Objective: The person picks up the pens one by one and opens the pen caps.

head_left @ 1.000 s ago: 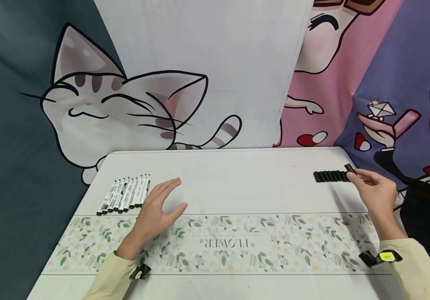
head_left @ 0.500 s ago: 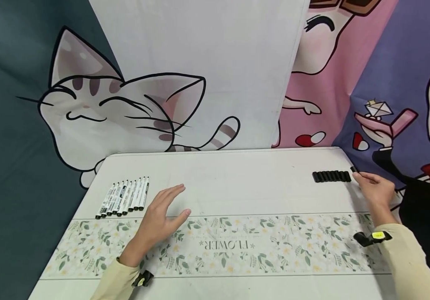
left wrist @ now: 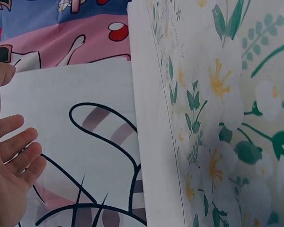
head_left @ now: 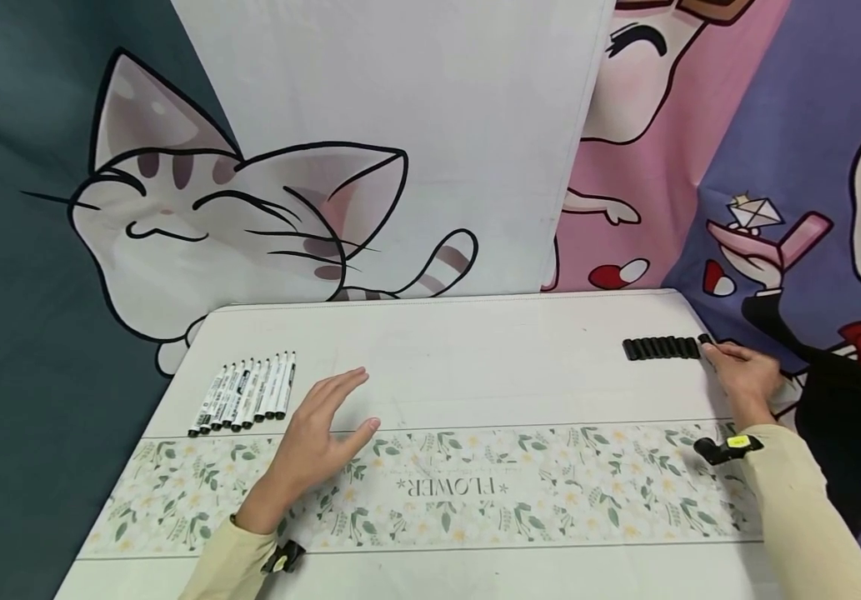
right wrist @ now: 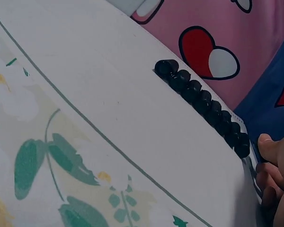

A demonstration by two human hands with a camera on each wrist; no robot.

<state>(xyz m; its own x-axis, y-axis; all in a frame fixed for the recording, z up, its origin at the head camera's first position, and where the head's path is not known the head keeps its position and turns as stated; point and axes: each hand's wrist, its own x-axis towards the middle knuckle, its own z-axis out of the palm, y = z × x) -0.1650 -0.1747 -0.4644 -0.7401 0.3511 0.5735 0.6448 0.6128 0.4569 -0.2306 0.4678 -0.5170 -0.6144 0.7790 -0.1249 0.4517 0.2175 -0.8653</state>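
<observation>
My right hand [head_left: 747, 375] pinches a small black marker cap [head_left: 704, 339] at the right end of a row of several black marker caps [head_left: 661, 347]. In the right wrist view, the right hand [right wrist: 277, 165] sits just beyond the row's near end, and the cap it holds is mostly hidden there. White markers [head_left: 242, 393] lie side by side at the left, black ends towards me. Beside them my left hand [head_left: 321, 437] hovers with fingers spread and nothing in its grasp. Relaxed fingers of that left hand [left wrist: 19, 161] show in the left wrist view.
The white table [head_left: 460, 358] carries a floral printed band [head_left: 460, 492] across its front half. Behind the table hang cartoon-printed cloths [head_left: 475, 150]. The row of caps lies close to the table's back right corner.
My right hand has brought the pinched cap down, from tilted over the row's right end to beside that end. The left hand stays nearly in place. The head view shifts slightly.
</observation>
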